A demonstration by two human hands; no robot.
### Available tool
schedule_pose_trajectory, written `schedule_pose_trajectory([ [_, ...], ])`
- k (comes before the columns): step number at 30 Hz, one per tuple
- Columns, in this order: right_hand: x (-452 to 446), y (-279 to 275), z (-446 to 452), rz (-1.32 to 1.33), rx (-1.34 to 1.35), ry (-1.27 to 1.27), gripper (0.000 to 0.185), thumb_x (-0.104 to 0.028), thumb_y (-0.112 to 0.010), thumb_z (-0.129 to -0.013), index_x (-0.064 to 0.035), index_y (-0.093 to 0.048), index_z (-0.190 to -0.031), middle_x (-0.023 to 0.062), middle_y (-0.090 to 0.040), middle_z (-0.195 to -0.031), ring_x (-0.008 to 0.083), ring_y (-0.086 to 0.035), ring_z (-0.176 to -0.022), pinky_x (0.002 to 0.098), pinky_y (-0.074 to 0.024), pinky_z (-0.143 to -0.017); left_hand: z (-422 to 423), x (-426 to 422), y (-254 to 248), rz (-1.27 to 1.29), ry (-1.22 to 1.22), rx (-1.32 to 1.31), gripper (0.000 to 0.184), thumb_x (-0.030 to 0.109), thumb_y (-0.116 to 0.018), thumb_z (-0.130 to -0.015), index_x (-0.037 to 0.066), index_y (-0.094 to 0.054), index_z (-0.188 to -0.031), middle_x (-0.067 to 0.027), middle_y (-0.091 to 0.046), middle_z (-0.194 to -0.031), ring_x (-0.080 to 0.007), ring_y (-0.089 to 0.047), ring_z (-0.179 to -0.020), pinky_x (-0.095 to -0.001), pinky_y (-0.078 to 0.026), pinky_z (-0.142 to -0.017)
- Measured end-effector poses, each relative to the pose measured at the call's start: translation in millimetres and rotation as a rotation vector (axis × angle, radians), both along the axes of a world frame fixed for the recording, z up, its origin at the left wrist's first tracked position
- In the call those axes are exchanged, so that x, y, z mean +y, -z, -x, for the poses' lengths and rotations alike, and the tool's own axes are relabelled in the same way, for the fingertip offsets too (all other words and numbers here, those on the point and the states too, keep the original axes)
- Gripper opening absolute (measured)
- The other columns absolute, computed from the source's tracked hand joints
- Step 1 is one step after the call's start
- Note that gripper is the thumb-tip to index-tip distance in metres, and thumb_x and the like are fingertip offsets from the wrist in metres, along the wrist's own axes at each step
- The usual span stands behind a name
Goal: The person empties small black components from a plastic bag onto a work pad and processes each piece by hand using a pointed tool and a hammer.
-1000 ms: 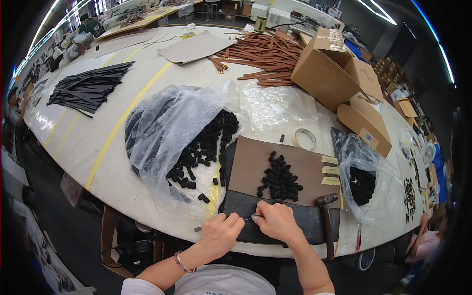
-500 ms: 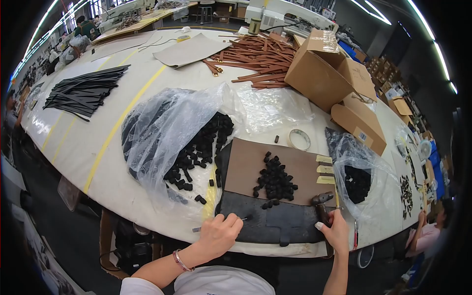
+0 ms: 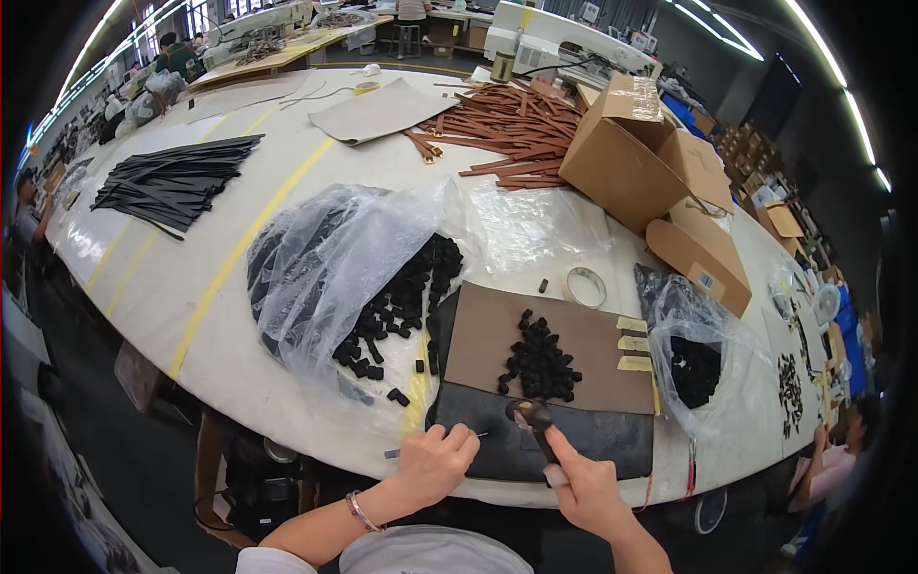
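Observation:
My right hand (image 3: 591, 490) grips the handle of a hammer (image 3: 529, 415), whose head is over the dark mat (image 3: 598, 445). My left hand (image 3: 437, 461) is closed around a thin metal rod-like tool (image 3: 392, 453); its slim tip pokes out toward the right, just above the mat, and its exact kind is unclear. Small black pieces (image 3: 538, 364), like short loops or tubes, lie heaped on a brown board (image 3: 478, 335) behind the hammer. A small dark spot near the tool's tip is too blurred to name.
Left of the board, a clear plastic bag (image 3: 316, 277) spills more black pieces. Another bag (image 3: 693, 368) of them lies right. Beyond are a tape roll (image 3: 585, 288), brown straps (image 3: 516, 124), cardboard boxes (image 3: 622, 143) and black strips (image 3: 177, 182). A person (image 3: 841, 459) sits at far right.
My right hand has carried the hammer left, from the mat's right edge to over its middle. My left hand keeps its hold on the metal tool. The view has shifted slightly.

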State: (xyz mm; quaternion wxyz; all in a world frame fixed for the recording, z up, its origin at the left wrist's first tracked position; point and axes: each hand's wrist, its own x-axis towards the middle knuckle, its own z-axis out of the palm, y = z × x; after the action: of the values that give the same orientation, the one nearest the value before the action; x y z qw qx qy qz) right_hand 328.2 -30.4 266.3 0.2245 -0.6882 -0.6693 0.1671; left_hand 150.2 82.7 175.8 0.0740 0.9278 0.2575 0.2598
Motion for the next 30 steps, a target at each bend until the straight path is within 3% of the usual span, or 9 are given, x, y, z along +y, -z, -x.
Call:
schedule_pose_trajectory([
  [4, -5, 16, 8, -0.152, 0.012, -0.052, 0.054, -0.006, -0.056, -0.077, -0.0070, -0.043, -0.129, 0.0091, -0.059, -0.064, 0.0240, -0.058, -0.052, 0.0315, -0.0442, -0.047, 0, 1, -3, 0.008, 0.010, -0.015, 0.019, 0.006, -0.056, -0.061, 0.008, -0.058, -0.080, 0.0006, -0.051, -0.070, -0.0152, -0.046, -0.053, -0.0282, -0.038, -0.043],
  [6, -3, 26, 5, 0.014, -0.042, -0.033, 0.052, -0.006, -0.056, -0.076, -0.0051, -0.044, -0.127, 0.0093, -0.060, -0.065, 0.0229, -0.058, -0.051, 0.0311, -0.0447, -0.047, 1, 1, -4, 0.004, 0.015, 0.009, 0.019, 0.006, -0.056, -0.061, 0.008, -0.058, -0.080, 0.0005, -0.050, -0.070, -0.0152, -0.046, -0.054, -0.0281, -0.038, -0.043],
  [8, -6, 5, 4, -0.031, 0.042, 0.023, 0.046, -0.006, -0.056, -0.077, 0.0017, -0.046, -0.121, 0.0169, -0.055, -0.063, 0.0305, -0.057, -0.053, 0.0336, -0.0438, -0.048, 0, 3, -2, -0.011, 0.009, -0.003, 0.019, 0.006, -0.056, -0.061, 0.008, -0.058, -0.080, 0.0005, -0.050, -0.070, -0.0152, -0.046, -0.054, -0.0281, -0.038, -0.043],
  [10, -10, -1, 8, -0.062, 0.139, 0.044, 0.047, -0.005, -0.056, -0.077, 0.0016, -0.045, -0.123, 0.0162, -0.056, -0.062, 0.0307, -0.057, -0.053, 0.0346, -0.0444, -0.049, 2, 0, 0, -0.001, 0.016, 0.002, 0.019, 0.006, -0.056, -0.061, 0.008, -0.058, -0.080, 0.0005, -0.050, -0.070, -0.0153, -0.046, -0.054, -0.0282, -0.038, -0.043],
  [13, -5, 37, 10, -0.018, -0.035, -0.040, 0.058, -0.007, -0.056, -0.076, -0.0111, -0.039, -0.132, 0.0090, -0.062, -0.069, 0.0240, -0.057, -0.050, 0.0337, -0.0422, -0.043, 4, 3, -7, 0.007, 0.021, 0.038, 0.019, 0.006, -0.056, -0.062, 0.008, -0.058, -0.080, -0.0003, -0.051, -0.069, -0.0160, -0.049, -0.054, -0.0283, -0.039, -0.043],
  [23, -9, -4, 7, -0.032, -0.007, -0.088, 0.058, -0.007, -0.054, -0.078, -0.0129, -0.038, -0.133, 0.0090, -0.062, -0.068, 0.0254, -0.058, -0.050, 0.0345, -0.0427, -0.044, 25, -3, -28, 0.373, -0.170, -0.313, 0.013, 0.000, -0.062, -0.072, 0.003, -0.058, -0.084, -0.0093, -0.056, -0.076, -0.0247, -0.056, -0.054, -0.0319, -0.043, -0.047],
  [25, -15, -12, 12, -0.269, 0.250, -0.005, 0.050, -0.005, -0.053, -0.077, -0.0051, -0.044, -0.127, 0.0146, -0.059, -0.067, 0.0312, -0.056, -0.053, 0.0348, -0.0431, -0.048, 26, -3, -27, 0.401, -0.157, -0.366, 0.013, -0.001, -0.062, -0.072, 0.002, -0.059, -0.083, -0.0097, -0.055, -0.076, -0.0248, -0.056, -0.054, -0.0315, -0.043, -0.047],
  [28, -3, 39, 9, -0.003, 0.020, -0.053, 0.050, -0.004, -0.053, -0.077, -0.0009, -0.044, -0.125, 0.0129, -0.057, -0.065, 0.0282, -0.055, -0.049, 0.0325, -0.0421, -0.047, 30, -3, -29, 0.405, -0.166, -0.393, 0.011, -0.002, -0.062, -0.073, 0.001, -0.059, -0.083, -0.0096, -0.055, -0.076, -0.0247, -0.055, -0.054, -0.0307, -0.042, -0.048],
  [30, -1, 15, 8, -0.054, 0.036, -0.106, 0.047, -0.006, -0.053, -0.077, 0.0049, -0.044, -0.122, 0.0103, -0.051, -0.058, 0.0254, -0.051, -0.045, 0.0308, -0.0403, -0.045, 30, 0, -31, 0.419, -0.177, -0.429, 0.010, -0.002, -0.061, -0.074, 0.001, -0.059, -0.083, -0.0100, -0.055, -0.075, -0.0242, -0.054, -0.054, -0.0302, -0.042, -0.048],
])
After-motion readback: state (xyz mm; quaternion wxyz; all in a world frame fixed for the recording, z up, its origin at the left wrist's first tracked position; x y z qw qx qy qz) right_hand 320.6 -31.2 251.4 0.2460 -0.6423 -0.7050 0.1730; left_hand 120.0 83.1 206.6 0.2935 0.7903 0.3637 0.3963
